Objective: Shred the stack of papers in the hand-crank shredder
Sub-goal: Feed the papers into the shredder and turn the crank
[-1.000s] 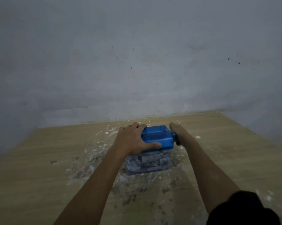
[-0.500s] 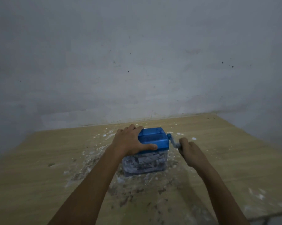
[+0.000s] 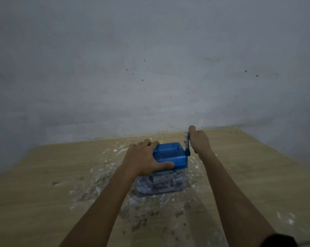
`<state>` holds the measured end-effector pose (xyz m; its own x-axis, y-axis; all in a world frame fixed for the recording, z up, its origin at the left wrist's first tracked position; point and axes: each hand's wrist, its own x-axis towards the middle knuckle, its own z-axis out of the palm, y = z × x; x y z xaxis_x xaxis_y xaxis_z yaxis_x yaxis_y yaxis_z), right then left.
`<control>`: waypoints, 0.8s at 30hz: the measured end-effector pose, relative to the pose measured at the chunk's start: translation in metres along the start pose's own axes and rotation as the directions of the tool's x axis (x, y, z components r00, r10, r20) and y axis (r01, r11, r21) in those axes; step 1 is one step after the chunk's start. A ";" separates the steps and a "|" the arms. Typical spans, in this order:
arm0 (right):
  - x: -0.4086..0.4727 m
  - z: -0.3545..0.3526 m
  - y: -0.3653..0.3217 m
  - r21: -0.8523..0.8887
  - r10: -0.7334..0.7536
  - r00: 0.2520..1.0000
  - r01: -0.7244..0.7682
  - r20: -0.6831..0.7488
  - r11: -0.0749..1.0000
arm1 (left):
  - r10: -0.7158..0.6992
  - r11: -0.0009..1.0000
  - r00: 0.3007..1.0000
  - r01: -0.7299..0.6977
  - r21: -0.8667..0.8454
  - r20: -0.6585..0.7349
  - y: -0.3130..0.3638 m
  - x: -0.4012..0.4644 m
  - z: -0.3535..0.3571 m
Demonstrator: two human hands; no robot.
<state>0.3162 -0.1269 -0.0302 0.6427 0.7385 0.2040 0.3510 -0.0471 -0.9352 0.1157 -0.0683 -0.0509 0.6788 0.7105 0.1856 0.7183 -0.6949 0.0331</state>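
While the left hand (image 3: 145,157) clamps down on the blue plastic lid, fingers curled over its far edge and thumb stretched along the near side, a small hand-crank shredder (image 3: 165,168) sits near the middle of a pale wood-grain table (image 3: 43,193). The boxy top is glossy and rounded at the corners; below it a clear plastic bin (image 3: 159,186) shows a dense pack of white and grey paper strips (image 3: 161,183) pressed against its walls. On the shredder's right side, a blue crank arm (image 3: 186,147) stands upright, ending in a pale handle at the top, and the right hand (image 3: 199,141) is clenched around that handle, thumb raised above the fist. Both forearms reach in bare from the bottom of the view, with a dark sleeve (image 3: 280,240) at the lower right corner. Fine white flecks and darker crumbs of shredded scrap (image 3: 100,184) lie scattered over the tabletop around the bin, thickest to its left and front. Behind the table rises a matte grey plaster wall (image 3: 150,68), dotted with small dark specks. Whether any uncut sheet sits in the feed slot cannot be told.
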 end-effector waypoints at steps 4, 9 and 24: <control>0.014 0.016 0.021 -0.061 0.138 0.988 -0.133 0.074 0.989 | -0.013 1.000 1.000 0.012 -0.024 -0.017 -0.001 -0.001 0.000; -0.011 0.019 0.077 -0.334 0.272 0.941 -0.195 0.200 0.922 | -0.035 0.998 0.999 0.033 -0.055 -0.029 0.003 -0.001 -0.001; -0.070 -0.024 0.085 -0.345 0.051 0.976 0.025 0.210 0.938 | -0.046 0.996 0.999 0.047 -0.076 0.008 0.007 -0.003 -0.006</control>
<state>0.3178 -0.1990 -0.1174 0.5022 0.8600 0.0907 0.5807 -0.2576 -0.7722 0.1178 -0.0756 -0.0457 0.6460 0.7426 0.1764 0.7355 -0.6675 0.1164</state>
